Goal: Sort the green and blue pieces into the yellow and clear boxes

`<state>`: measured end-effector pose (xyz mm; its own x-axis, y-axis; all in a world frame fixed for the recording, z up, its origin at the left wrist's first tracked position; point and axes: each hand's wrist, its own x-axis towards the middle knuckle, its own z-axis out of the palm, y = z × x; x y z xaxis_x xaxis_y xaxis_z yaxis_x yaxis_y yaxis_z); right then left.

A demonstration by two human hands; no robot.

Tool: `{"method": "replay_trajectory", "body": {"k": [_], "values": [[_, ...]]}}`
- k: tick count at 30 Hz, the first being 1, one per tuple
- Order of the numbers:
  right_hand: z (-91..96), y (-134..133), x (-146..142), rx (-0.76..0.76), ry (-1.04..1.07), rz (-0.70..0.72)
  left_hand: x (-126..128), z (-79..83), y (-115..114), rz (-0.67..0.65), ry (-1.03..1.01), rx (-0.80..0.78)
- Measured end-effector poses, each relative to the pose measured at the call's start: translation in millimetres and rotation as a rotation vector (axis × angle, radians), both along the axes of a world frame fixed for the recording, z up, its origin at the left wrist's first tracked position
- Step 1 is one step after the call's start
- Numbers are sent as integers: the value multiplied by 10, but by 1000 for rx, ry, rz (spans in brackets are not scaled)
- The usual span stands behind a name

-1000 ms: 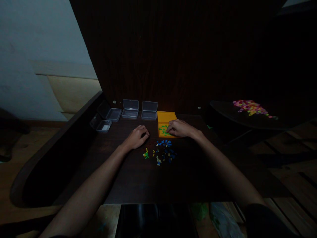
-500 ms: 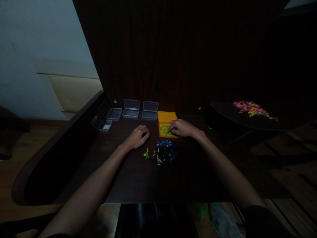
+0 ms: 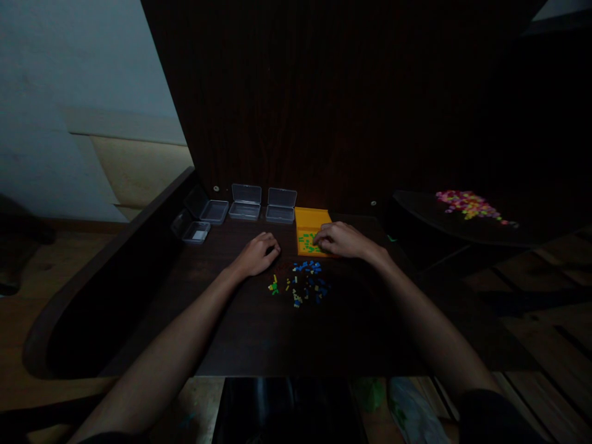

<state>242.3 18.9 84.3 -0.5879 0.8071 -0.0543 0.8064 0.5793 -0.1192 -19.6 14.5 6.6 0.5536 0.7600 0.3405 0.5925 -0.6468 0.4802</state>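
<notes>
My right hand (image 3: pixel 340 238) reaches over the right side of an open yellow box (image 3: pixel 303 253). Its fingers are bent down and pressed together among small green bricks (image 3: pixel 307 242) in the box; whatever lies between the fingertips is too small to make out. On the dark tabletop left of the box rests my left hand (image 3: pixel 259 254), fingers curled in towards the thumb, their tips partly hidden. In front of the hands lie loose blue bricks (image 3: pixel 309 267), pale yellow bricks (image 3: pixel 296 298) and a little green and yellow cluster (image 3: pixel 274 285).
Several clear plastic cases with raised lids, one of them a hinged case (image 3: pixel 245 211), stand along the back left. A dark panel (image 3: pixel 277 111) rises behind the table (image 3: pixel 259 345). To the right, a pile of pink and yellow pieces (image 3: pixel 472 203) lies on a separate dark surface.
My right hand stays over the yellow box, its fingers shifted only slightly. The left hand has not visibly moved, and the view has tilted a touch.
</notes>
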Motion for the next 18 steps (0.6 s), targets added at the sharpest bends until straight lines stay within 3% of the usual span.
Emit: {"method": "replay_trajectory", "body": {"k": [4, 9, 18], "values": [[15, -241, -272, -42, 130, 167, 6, -6, 4, -1, 1, 9], [-82, -563, -647, -147, 126, 345, 10, 13, -10, -2, -3, 7], [-284, -655, -789, -143, 73, 310, 3, 11, -15, -2, -7, 1]]}}
